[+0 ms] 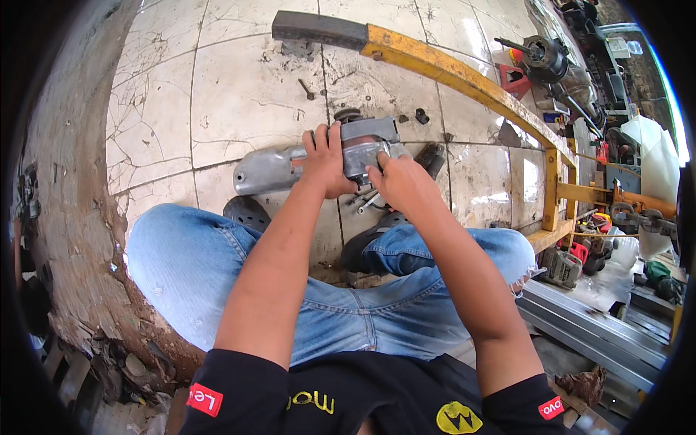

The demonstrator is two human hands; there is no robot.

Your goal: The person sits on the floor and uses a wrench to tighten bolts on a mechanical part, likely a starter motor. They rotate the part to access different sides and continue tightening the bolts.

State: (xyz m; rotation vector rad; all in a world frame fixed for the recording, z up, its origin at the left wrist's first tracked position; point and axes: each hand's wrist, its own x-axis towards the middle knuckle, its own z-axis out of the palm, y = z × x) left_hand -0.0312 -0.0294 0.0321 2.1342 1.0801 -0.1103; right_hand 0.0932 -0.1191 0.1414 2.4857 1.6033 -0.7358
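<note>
A grey metal machine part (270, 170) with a long rounded casing lies on the tiled floor in front of my feet. At its right end are a boxy block (361, 161) and a flat bar (370, 129); its exact kind is unclear. My left hand (324, 161) grips the part beside the block, fingers over the top, thumb side hidden. My right hand (407, 181) is closed at the block's right side, thumb against it; whether a small piece sits between those fingers is hidden. Under the hands lie silver tools like wrenches (368, 201). A dark cylindrical piece (433, 156) rests just right.
A bolt (307, 90), a small nut (367, 98) and a black fitting (422, 116) lie beyond the part. A yellow steel hoist arm (442, 67) arches across the far right. Metal channels (594, 333) lie at near right; a red stand (513, 81) stands farther off.
</note>
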